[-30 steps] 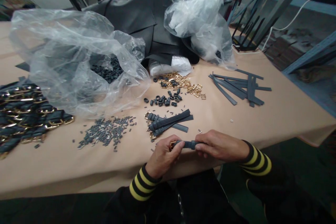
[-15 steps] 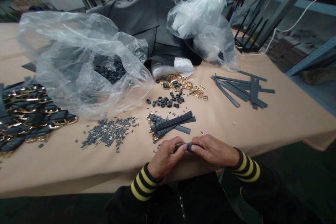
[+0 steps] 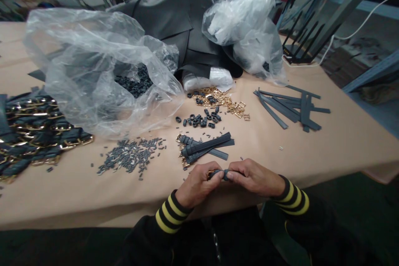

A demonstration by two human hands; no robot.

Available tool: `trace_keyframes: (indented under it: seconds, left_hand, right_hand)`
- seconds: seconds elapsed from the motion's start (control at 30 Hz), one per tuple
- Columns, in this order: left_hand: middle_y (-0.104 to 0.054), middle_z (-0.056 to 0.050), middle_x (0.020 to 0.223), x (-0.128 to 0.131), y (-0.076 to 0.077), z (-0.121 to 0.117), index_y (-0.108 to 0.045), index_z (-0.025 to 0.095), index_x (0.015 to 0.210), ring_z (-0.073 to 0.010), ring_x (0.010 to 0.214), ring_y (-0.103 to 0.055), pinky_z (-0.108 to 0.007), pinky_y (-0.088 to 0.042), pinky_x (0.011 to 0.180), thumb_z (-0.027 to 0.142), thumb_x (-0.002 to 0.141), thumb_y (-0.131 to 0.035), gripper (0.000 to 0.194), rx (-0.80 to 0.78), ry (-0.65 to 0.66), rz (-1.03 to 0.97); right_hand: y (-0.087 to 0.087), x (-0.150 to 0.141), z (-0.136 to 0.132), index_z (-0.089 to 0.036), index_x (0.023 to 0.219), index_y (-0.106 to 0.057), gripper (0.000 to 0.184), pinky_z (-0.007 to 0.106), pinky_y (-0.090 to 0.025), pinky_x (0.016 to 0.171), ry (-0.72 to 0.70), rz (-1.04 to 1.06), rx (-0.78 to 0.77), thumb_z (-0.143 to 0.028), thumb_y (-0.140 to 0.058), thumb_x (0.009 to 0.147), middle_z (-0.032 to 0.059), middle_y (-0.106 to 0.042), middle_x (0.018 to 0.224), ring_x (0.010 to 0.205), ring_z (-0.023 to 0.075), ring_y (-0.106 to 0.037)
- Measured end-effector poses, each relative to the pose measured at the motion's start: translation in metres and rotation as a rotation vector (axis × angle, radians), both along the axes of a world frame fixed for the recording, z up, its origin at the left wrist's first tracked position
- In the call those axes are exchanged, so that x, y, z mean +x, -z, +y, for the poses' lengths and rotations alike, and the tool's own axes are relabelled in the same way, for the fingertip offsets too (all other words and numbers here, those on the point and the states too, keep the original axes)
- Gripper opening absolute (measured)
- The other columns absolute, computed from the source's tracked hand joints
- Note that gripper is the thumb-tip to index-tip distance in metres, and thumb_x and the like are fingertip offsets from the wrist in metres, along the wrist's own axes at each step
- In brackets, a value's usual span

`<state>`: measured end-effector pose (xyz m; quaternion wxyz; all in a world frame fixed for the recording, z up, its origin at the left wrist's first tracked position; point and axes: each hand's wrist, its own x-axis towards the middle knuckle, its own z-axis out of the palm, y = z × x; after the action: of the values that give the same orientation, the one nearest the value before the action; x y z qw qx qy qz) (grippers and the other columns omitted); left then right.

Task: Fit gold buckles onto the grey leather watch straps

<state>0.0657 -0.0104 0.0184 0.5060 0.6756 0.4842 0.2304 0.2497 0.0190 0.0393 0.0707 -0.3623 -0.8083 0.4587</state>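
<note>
Between my two hands is a dark grey strap (image 3: pixel 225 174) with a gold buckle, held near the table's front edge. My left hand (image 3: pixel 201 181) is closed on its buckle end, where a bit of gold shows. Thumb and fingers of my right hand (image 3: pixel 254 176) pinch the strap close beside the left fingertips. Much of the strap is hidden by the fingers. Just beyond my hands lies a small stack of buckled straps (image 3: pixel 205 148). Past that stack sit dark strap loops (image 3: pixel 199 120) and a heap of gold buckles (image 3: pixel 226 100).
A pile of small grey pieces (image 3: pixel 131 156) lies left of my hands. Farther left are many finished-looking buckled straps (image 3: pixel 37 133). A clear plastic bag (image 3: pixel 93 62) holds more loops. Plain strips (image 3: pixel 289 106) lie at right, near a black device with antennas (image 3: pixel 296 50).
Both hands keep nearly the same grip on the strap. The camera view has shifted slightly, so the table items appear a little farther right.
</note>
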Motion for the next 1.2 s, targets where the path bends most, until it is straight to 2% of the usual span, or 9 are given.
trace_keyframes:
  seconds: [0.17,0.37,0.53,0.6,0.7,0.9,1.0,1.1,1.2]
  left_hand:
    - [-0.045,0.006,0.052,0.004,0.0,0.001,-0.048,0.017,0.079,-0.0068,0.043,-0.04,-0.019,-0.032,0.044,0.032,0.082,-0.045,0.016,-0.122,-0.137,-0.164]
    - [-0.045,0.007,0.051,0.0,0.0,0.004,-0.047,0.016,0.077,-0.006,0.041,-0.04,-0.018,-0.032,0.042,0.035,0.081,-0.047,0.019,-0.189,-0.112,-0.216]
    - [-0.045,0.005,0.057,-0.001,-0.003,0.005,-0.051,0.015,0.069,-0.0079,0.053,-0.041,-0.02,-0.033,0.05,0.026,0.078,-0.049,0.014,-0.029,-0.101,-0.062]
    - [-0.046,0.004,0.061,-0.001,-0.002,0.004,-0.052,0.015,0.069,-0.009,0.057,-0.042,-0.021,-0.033,0.053,0.024,0.078,-0.049,0.013,0.032,-0.083,-0.013]
    - [-0.048,0.003,0.061,-0.002,0.0,0.002,-0.052,0.015,0.071,-0.0095,0.058,-0.044,-0.022,-0.034,0.054,0.027,0.079,-0.048,0.015,0.029,-0.024,-0.046]
    - [-0.051,0.006,0.055,-0.001,0.006,-0.004,-0.042,0.017,0.091,-0.0056,0.04,-0.038,-0.018,-0.029,0.041,0.036,0.085,-0.041,0.02,-0.179,-0.02,-0.25]
    - [-0.051,0.005,0.059,0.001,0.008,-0.004,-0.041,0.017,0.093,-0.0061,0.044,-0.042,-0.019,-0.033,0.044,0.034,0.085,-0.042,0.019,-0.12,-0.035,-0.221]
    - [-0.049,0.004,0.061,0.002,0.006,-0.002,-0.043,0.017,0.09,-0.0078,0.051,-0.045,-0.02,-0.037,0.049,0.033,0.085,-0.043,0.017,-0.049,-0.061,-0.172]
    - [-0.046,0.007,0.056,0.001,0.003,0.0,-0.038,0.019,0.091,-0.0058,0.042,-0.039,-0.017,-0.031,0.04,0.036,0.086,-0.041,0.018,-0.165,-0.048,-0.253]
  right_hand:
    - [0.0,0.0,0.001,-0.015,0.064,-0.047,0.025,0.02,-0.029,0.049,0.049,0.017,0.025,-0.025,-0.041,0.086,-0.0035,-0.044,0.055,0.05,0.0076,-0.04]
    - [-0.005,-0.001,0.001,-0.013,0.071,-0.052,0.022,0.019,-0.039,0.051,0.036,0.064,-0.325,-0.022,-0.038,0.086,0.0012,-0.059,0.061,0.05,0.0086,-0.053]
    - [-0.003,-0.004,-0.002,-0.014,0.063,-0.054,0.023,0.019,-0.033,0.049,0.127,0.014,-0.038,-0.022,-0.045,0.083,-0.0006,-0.056,0.055,0.049,0.008,-0.047]
    - [-0.001,-0.004,-0.003,-0.014,0.062,-0.054,0.023,0.018,-0.032,0.048,0.114,0.029,-0.019,-0.022,-0.046,0.083,-0.0016,-0.054,0.053,0.048,0.0075,-0.046]
    - [0.003,-0.002,-0.002,-0.014,0.063,-0.052,0.025,0.017,-0.033,0.048,0.09,0.091,-0.088,-0.026,-0.047,0.084,-0.0022,-0.053,0.052,0.048,0.007,-0.045]
    - [0.003,0.002,0.004,-0.015,0.071,-0.047,0.023,0.016,-0.036,0.043,0.064,0.121,-0.349,-0.029,-0.039,0.087,-0.0009,-0.057,0.057,0.043,0.0066,-0.049]
    - [-0.006,0.001,0.005,-0.015,0.075,-0.048,0.016,0.018,-0.041,0.052,-0.021,0.065,-0.244,-0.019,-0.037,0.086,0.0007,-0.061,0.064,0.05,0.0079,-0.054]
    - [-0.01,-0.001,0.004,-0.015,0.072,-0.05,0.012,0.02,-0.037,0.054,0.018,-0.007,-0.005,-0.012,-0.042,0.08,-0.0011,-0.056,0.061,0.053,0.0089,-0.05]
    - [-0.008,-0.003,0.003,-0.015,0.066,-0.05,0.013,0.02,-0.03,0.05,0.097,-0.016,0.074,-0.017,-0.046,0.078,-0.0038,-0.045,0.056,0.052,0.0086,-0.041]
